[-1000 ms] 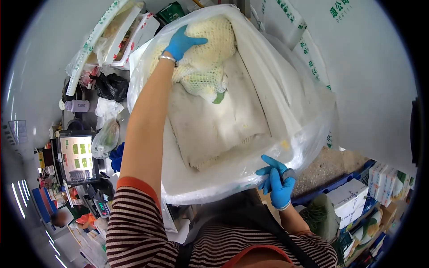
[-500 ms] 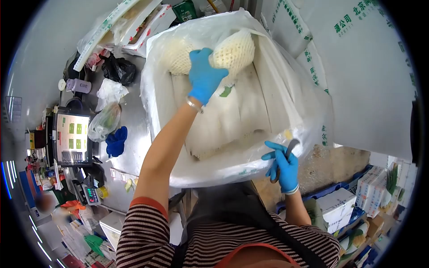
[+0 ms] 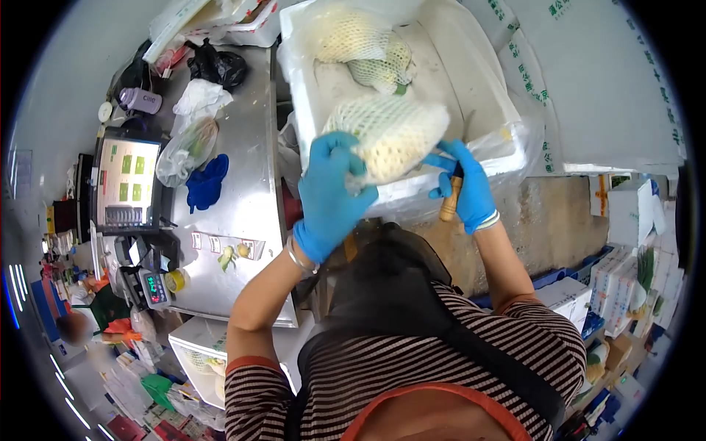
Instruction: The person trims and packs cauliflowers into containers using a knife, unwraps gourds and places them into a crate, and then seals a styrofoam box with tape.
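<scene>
My left hand (image 3: 331, 195), in a blue glove, grips the near end of a pale, oblong bundle in a white foam net (image 3: 393, 136), lifted over the near rim of a white foam box (image 3: 485, 158). What the net wraps I cannot make out for certain. My right hand (image 3: 467, 187), also gloved in blue, is closed around a knife with a wooden handle (image 3: 450, 202). Its thin, curved blade points away from me. The right fingertips are close beside the bundle. Two more netted bundles (image 3: 349, 35) lie at the far left inside the box.
To the left, a metal table (image 3: 243, 184) bears a blue cloth (image 3: 207, 182), plastic bags (image 3: 187, 151), a scale display (image 3: 154, 288) and a touchscreen (image 3: 125, 180). White panels with green print (image 3: 588, 88) stand on the right. Below the table is a white crate (image 3: 198, 353).
My left hand has drawn a netted bundle out of the box toward me. The right hand has moved up beside it with the knife. The box appears higher in view, its plastic liner pulled down.
</scene>
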### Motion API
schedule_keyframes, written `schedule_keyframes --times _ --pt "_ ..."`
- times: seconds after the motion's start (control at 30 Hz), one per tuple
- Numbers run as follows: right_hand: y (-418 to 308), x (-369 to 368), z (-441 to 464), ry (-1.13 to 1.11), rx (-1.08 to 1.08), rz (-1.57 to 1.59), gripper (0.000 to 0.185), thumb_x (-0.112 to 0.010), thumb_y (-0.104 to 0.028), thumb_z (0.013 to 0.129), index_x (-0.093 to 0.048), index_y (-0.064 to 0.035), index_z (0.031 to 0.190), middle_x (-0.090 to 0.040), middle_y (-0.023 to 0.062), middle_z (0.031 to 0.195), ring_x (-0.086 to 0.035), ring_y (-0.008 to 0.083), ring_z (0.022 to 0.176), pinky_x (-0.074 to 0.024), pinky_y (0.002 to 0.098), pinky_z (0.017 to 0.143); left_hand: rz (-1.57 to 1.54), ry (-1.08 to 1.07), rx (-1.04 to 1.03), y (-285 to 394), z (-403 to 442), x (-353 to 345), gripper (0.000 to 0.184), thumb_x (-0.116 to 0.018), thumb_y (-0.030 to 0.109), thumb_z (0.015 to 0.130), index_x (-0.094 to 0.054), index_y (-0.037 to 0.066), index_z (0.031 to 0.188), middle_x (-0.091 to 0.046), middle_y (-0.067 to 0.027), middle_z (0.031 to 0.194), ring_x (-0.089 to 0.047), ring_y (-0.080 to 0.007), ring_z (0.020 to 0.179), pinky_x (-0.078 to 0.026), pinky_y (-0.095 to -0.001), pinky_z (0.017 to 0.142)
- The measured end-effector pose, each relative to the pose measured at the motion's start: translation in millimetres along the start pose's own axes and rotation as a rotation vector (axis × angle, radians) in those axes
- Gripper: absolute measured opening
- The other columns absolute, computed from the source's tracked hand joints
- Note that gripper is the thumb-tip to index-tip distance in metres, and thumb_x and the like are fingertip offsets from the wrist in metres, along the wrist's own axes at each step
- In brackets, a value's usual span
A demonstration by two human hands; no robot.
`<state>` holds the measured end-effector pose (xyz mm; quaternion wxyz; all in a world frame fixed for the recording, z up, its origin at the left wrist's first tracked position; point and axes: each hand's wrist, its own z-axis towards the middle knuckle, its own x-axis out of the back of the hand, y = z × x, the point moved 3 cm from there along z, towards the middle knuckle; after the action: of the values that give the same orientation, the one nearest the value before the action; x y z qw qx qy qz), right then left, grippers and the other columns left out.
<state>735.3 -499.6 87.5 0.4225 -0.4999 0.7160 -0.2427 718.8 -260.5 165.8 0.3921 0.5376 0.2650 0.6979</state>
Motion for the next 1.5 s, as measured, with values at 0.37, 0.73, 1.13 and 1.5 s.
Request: schedule_keyframes --times 0.37,0.73,1.13,1.5 --pt "131.3 -81.2 -16.8 -0.701 -0.181 -0.064 0.036 -0.053 -0.017 0.099 -0.058 -0.0019 0.132 -0.067 0.0102 0.124 -0.066 0.0186 0.108 -0.056 0.032 0.091 0.351 -0.198 -0.724 -6.2 -214.2 107.9 0.022 -0.076 0.012 0.07 -0.063 0.018 0.086 -0.055 -0.0071 0.117 -0.057 -0.0418 0.112 -0.053 -0.052 0.094" --pt "233.0 -187.3 -147.8 -1.037 -0.247 -0.377 0.065 -0.065 -0.023 0.091 -0.037 0.0028 0.144 -0.063 0.0143 0.123 -0.067 0.0207 0.099 -0.0545 0.0343 0.085 -1.214 0.324 0.814 -112.9 -356.1 225.4 0.045 -0.046 0.022 0.104 -0.046 -0.002 0.143 -0.055 -0.0102 0.14 -0.056 -0.0175 0.123 -0.044 -0.0308 0.107" --pt "153.8 -206.9 -117.2 -1.237 0.459 -1.331 0.028 -0.048 -0.031 0.102 -0.058 -0.0056 0.095 -0.058 0.0131 0.073 -0.058 0.0282 0.061 -0.0475 0.0366 0.06 -0.568 -0.412 0.722 -132.9 -328.3 163.8 0.039 -0.066 0.028 0.093 -0.068 -0.001 0.118 -0.07 -0.0095 0.112 -0.063 -0.0135 0.099 -0.05 -0.0275 0.093" --pt "166.4 -263.1 -182.7 -1.642 1.083 -1.529 0.025 -0.058 -0.034 0.096 -0.061 -0.0121 0.086 -0.06 0.0063 0.072 -0.061 0.0256 0.062 -0.0478 0.0375 0.055 -0.094 -0.756 0.518 -123.6 -273.7 127.2 0.046 -0.06 0.036 0.091 -0.068 0.001 0.119 -0.071 -0.0155 0.109 -0.064 -0.022 0.096 -0.049 -0.0344 0.092"
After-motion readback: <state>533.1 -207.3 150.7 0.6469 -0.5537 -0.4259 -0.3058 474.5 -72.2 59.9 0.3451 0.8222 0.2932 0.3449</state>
